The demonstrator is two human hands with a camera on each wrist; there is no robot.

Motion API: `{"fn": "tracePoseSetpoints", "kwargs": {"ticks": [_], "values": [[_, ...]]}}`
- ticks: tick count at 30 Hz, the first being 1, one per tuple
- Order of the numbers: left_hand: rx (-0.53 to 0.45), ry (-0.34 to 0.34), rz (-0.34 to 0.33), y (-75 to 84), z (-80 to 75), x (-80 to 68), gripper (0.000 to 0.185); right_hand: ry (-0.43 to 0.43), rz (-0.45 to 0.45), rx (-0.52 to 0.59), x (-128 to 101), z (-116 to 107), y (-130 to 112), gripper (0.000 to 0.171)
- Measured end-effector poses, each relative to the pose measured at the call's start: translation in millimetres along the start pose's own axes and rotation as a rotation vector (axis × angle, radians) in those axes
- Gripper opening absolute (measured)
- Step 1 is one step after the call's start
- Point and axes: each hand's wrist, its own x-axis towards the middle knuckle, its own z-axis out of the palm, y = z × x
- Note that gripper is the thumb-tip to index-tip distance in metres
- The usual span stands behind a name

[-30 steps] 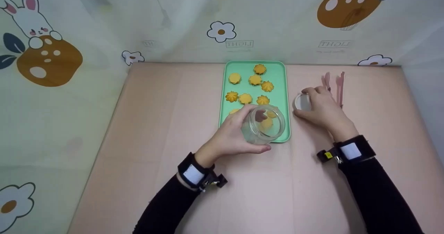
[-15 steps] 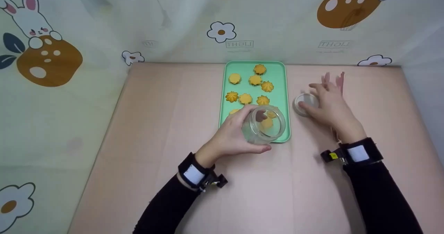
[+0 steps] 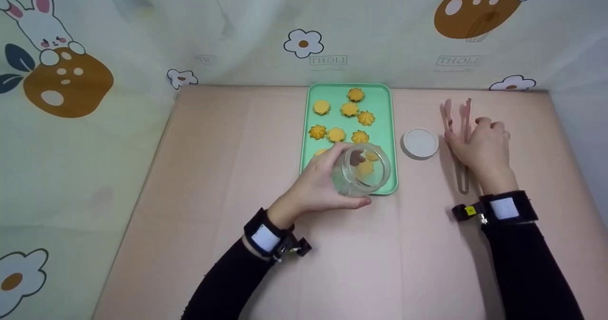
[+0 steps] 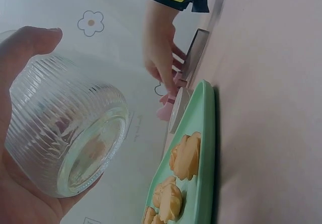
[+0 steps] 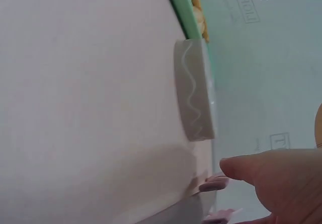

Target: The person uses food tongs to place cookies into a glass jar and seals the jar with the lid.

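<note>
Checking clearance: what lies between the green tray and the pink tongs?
The round white lid lies on the table between green tray and pink tongs, in the head view.
</note>
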Motion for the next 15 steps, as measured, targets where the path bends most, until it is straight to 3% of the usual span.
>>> {"fn": "tracePoseSetpoints", "kwargs": {"ticks": [8,15], "values": [[0.031,0.022,-0.007,1.2,1.3,0.3,0.092,-0.026,-0.041,0.006,2,4,10,0.078],[0.007,0.029,-0.061,-3.5,3.9,-8.3,0.092,-0.003,-0.092,0.049,-1,-8,10,0.072]]}}
